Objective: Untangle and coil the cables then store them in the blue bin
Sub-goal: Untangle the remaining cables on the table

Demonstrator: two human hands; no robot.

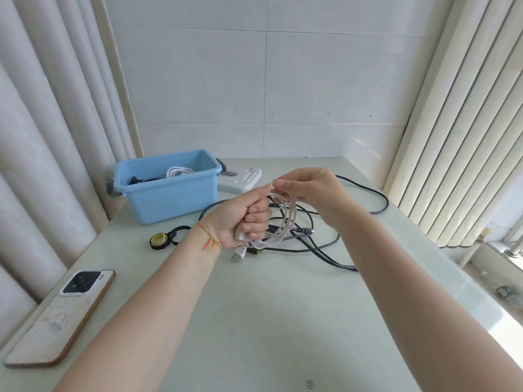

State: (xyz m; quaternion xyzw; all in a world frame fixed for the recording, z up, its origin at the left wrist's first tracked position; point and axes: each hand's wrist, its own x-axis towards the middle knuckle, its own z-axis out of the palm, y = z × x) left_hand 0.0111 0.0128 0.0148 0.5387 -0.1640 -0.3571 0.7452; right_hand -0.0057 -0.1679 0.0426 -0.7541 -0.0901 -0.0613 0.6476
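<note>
Pale green worktop (268, 306) against a tiled wall carries a light blue plastic bin (169, 190), already holding coiled cables. Above tangled black cables (319, 244), the left hand (243, 219) grips a coiled thin white cable (285, 222), fingers curled round it; the right hand (308, 185) pinches its loose end. Keeping loops even and tucking that end snugly should stop unravelling before binning.

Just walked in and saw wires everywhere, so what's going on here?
A person is coiling a thin white cable: the left hand grips the loops and the right hand pinches the strand at the top. A tangle of black cables lies on the pale green table. The blue plastic bin already holds a coiled white cable.
</note>
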